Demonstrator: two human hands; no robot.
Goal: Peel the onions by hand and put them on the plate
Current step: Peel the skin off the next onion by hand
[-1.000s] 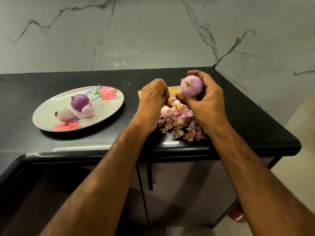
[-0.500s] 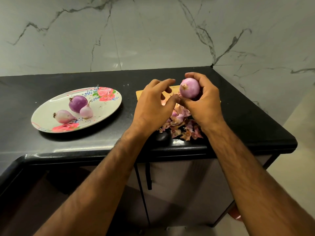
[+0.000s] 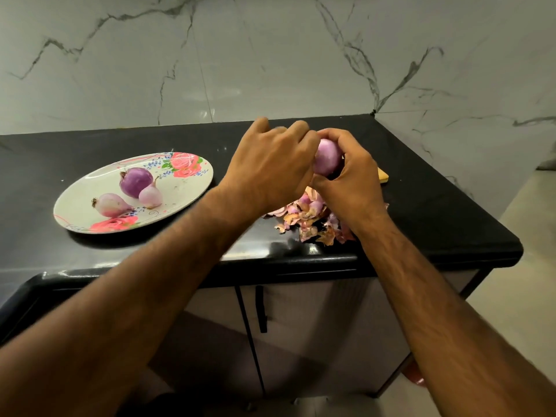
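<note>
Both hands meet above the right part of the black worktop (image 3: 427, 206), holding a peeled pinkish-purple onion (image 3: 327, 158) off the surface. The right hand (image 3: 353, 179) cups it from the right, its fingers (image 3: 337, 134) curled over the top and the thumb underneath. The left hand (image 3: 270, 167) presses in from the left with its fingers (image 3: 301, 130) curled tight against the onion; their tips are hidden behind the knuckles, so whether they pinch a shred of skin cannot be told. The two hands cover most of the onion. Directly below lies a heap of papery peelings (image 3: 313, 221), partly hidden by the right wrist, and the corner of a wooden board (image 3: 382, 176) pokes out behind that hand. Well apart to the left sits a flowered oval plate (image 3: 183, 192) bearing a dark purple onion (image 3: 136, 182), a small pale onion (image 3: 149, 196) touching it, and a pinkish onion (image 3: 111, 204) just beside them. A veined marble wall (image 3: 270, 55) backs the worktop, and a cabinet handle (image 3: 262, 308) shows under its front edge.
</note>
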